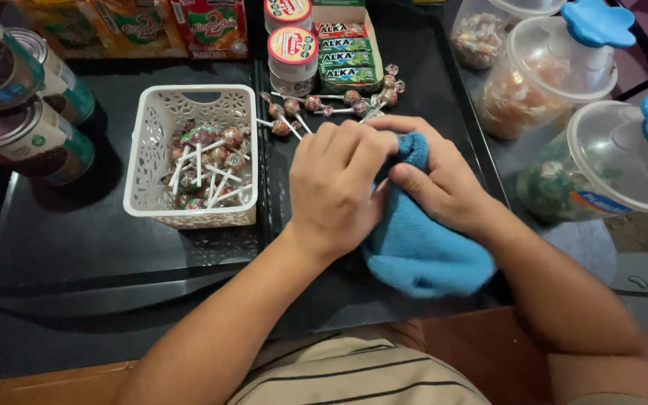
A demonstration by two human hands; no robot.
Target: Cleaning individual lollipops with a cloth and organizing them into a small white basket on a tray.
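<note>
Cloth (421, 251), blue and soft, sits bunched on the black surface (76, 240) just right of centre, and both hands close on its upper end. The left hand (335, 187) comes in from 7 o'clock and folds over the cloth's top left corner, fingers curled down in a clenched grip with the knuckles uppermost. The right hand (444, 184) comes in from 4 o'clock and lies across the cloth's upper right, its thumb pressing into the fabric and its fingers wrapped round the top edge. Most of the cloth spills out below the two grips toward 5 o'clock, loose and rumpled.

At 12 o'clock from the hands, a scatter of loose lollipops (331, 105) lies on the surface, just beyond the fingertips. At 9 o'clock stands a white lattice basket (155, 150) with more wrapped lollipops heaped inside. Above the loose lollipops, an open box of green candy sticks (348, 56) sits beside two small red-lidded jars (292, 52). Far off at 10 o'clock lie three tins (31, 135) on their sides. At 2 o'clock stand clear plastic sweet jars (556, 75) with blue-knobbed lids.
</note>
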